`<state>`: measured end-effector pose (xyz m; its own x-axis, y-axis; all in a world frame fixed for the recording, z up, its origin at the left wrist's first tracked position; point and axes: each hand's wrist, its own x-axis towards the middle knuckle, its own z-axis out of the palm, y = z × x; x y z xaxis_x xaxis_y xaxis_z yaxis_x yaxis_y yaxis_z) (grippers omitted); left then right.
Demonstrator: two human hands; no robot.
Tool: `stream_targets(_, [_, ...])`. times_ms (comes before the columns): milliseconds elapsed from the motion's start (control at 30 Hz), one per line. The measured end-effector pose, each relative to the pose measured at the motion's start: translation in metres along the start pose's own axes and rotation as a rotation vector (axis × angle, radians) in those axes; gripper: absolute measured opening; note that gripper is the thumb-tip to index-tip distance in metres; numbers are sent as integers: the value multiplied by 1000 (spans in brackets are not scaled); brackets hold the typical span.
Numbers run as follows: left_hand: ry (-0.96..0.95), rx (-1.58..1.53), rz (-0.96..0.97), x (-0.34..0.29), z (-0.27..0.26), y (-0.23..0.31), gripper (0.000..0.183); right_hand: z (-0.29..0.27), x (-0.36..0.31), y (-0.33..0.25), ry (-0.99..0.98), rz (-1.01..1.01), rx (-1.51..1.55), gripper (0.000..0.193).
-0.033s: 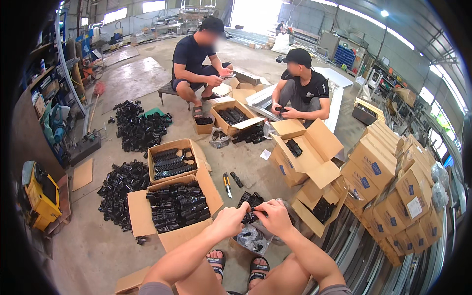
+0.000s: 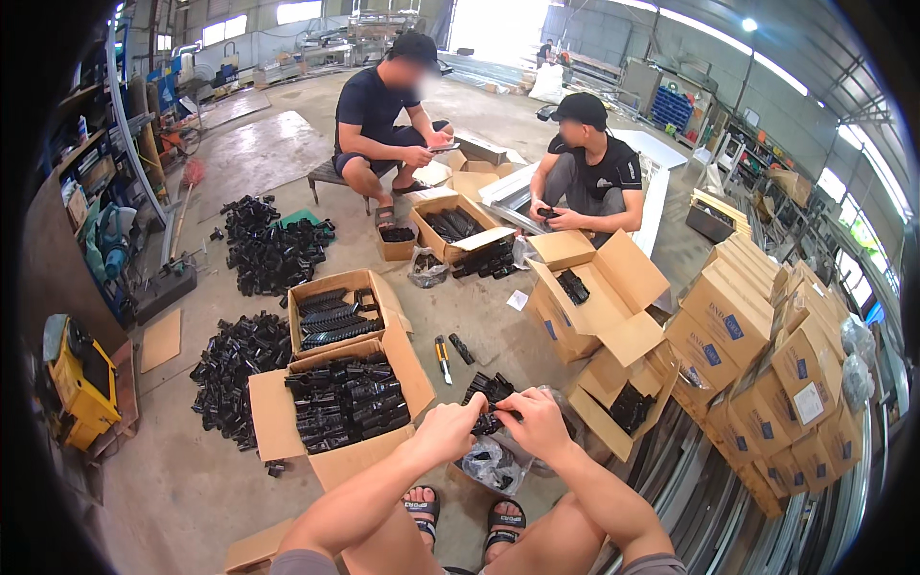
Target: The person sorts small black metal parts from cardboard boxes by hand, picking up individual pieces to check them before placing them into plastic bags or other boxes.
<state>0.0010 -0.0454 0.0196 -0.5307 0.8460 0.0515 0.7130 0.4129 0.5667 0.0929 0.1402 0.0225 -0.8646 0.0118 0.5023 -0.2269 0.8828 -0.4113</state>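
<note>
- The floor (image 2: 172, 470) is laid in concrete.
- A far opening (image 2: 498, 24) is flooded with light.
- Walls (image 2: 609, 36) are pierced by windows (image 2: 300, 12).
- A lamp (image 2: 749, 25) is lit overhead.
- Shelves (image 2: 81, 149) are set at left.

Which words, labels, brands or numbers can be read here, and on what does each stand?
Stacked cartons: dark lettering and blue patches; wording not copied.
White label on one carton: too small to read.
Black sandals: pale strap lettering; wording not copied.
Co-worker's black shirt: pale print, too small to read.
</note>
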Motion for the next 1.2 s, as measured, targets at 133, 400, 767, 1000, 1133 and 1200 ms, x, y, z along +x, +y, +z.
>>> stream_targets(133, [29,-27,36,0,3,-2,51,-5,0,-1,-28,-11,-3,11])
stream_targets(400, [10,-13,-17,2,-2,2,50,-13,-2,-1,-61,-111,-42,9])
stream_targets(767, [55,-551,-125,-2,-23,5,56,-1,-28,87,-20,666,564,21])
stream_targets(1000, [27,-1023,-178,-3,-32,11,59,94,-132,136,-857,647,198,25])
stream_targets(1133, [33,-1222,-181,-4,-30,11,58,163,-176,140,-811,450,173,22])
stream_targets(1200, [58,-1303,-213,-7,-32,19,59,171,-183,139,-866,376,-3,19])
